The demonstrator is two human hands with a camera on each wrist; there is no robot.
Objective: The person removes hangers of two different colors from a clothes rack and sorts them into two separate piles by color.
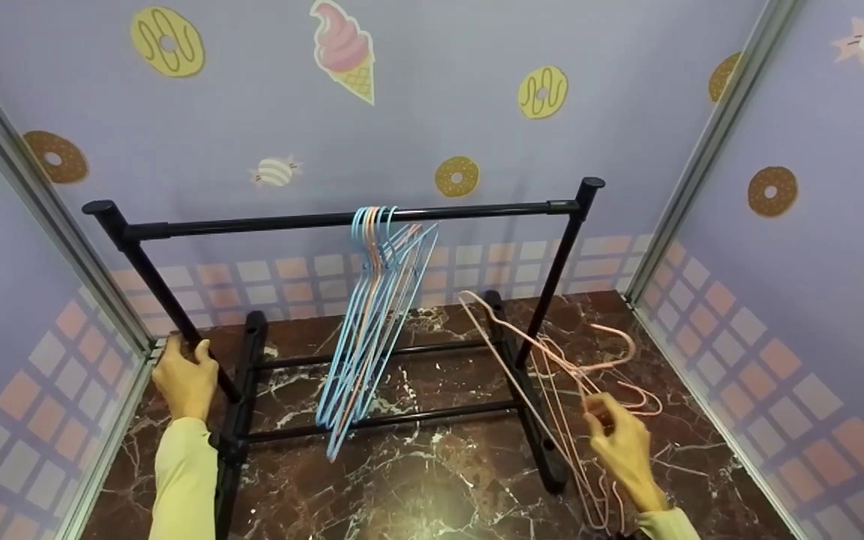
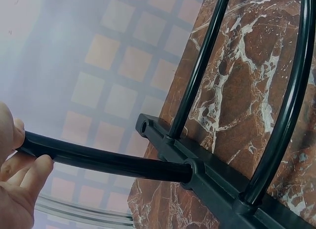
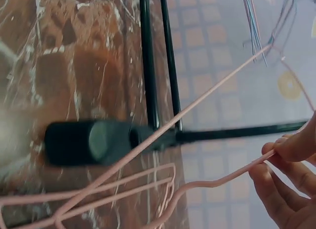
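Observation:
A black clothes rack [image 1: 469,212] stands on the marbled surface. My left hand [image 1: 186,379] grips its left upright post [image 2: 108,162], thumb and fingers around the tube. Several blue and pink wire hangers [image 1: 372,322] hang bunched near the middle of the top bar. At the right, my right hand [image 1: 619,442] pinches a pink hanger [image 3: 232,175] by its wire between thumb and fingers. That hanger is raised and tilted beside the right upright, its hook toward the right. More pink hangers [image 1: 597,514] lie below it on the surface, partly covered by the held one and the hand.
The rack's right foot [image 1: 548,457] and left foot [image 1: 252,337] are joined by two low crossbars [image 1: 432,416]. Patterned lilac walls [image 1: 432,120] close in the back and both sides, with metal strips along the corners.

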